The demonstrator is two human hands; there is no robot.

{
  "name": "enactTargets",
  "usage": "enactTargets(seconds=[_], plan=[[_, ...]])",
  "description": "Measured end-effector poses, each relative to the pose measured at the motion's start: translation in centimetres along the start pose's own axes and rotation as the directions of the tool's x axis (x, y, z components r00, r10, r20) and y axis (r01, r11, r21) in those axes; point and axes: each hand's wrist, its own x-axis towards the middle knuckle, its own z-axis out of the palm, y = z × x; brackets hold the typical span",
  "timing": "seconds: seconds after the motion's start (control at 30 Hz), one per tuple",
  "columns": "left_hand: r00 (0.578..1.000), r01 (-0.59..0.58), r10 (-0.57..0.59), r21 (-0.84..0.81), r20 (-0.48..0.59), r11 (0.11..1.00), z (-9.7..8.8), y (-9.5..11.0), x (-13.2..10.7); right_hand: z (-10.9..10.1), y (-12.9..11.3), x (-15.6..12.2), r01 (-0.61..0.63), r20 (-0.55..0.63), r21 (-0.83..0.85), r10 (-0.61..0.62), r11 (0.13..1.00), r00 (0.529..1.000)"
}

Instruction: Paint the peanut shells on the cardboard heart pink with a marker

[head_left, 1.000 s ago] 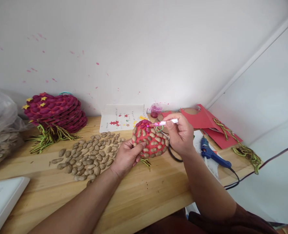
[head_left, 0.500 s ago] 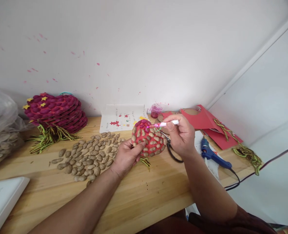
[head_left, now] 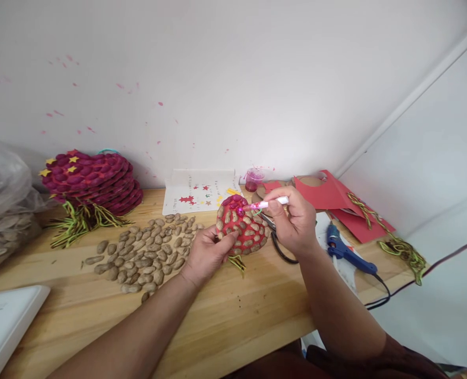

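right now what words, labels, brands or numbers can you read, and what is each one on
None reads clearly enough to quote.
White box: large grey characters at the picture's left edge, too unclear to read.
White paper sheet: tiny lettering, too small to read.

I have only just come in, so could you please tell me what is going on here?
The person's left hand holds a red peanut-covered piece, and the right hand holds a white-handled paintbrush to it. Peanuts near its top are magenta; most others show bare shell. Loose peanuts lie to the left, near a stack of magenta pieces.
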Motion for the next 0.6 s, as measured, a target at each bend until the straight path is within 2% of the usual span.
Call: enactTargets(seconds=[0.27,0.6], plan=[[1.0,-0.013,0.013,0.024,-0.009,1.0,-0.18,-0.29,0.09,0.0,0.23,0.06,-0.006,-0.037,-0.016,0.005,1.0,0.999],[1.0,-0.005,0.005,-0.016,-0.014,1.0,0.02,-0.27,0.15,-0.14,-0.21,0.04,0.007,-0.003,-0.03,-0.007,1.0,1.0]])
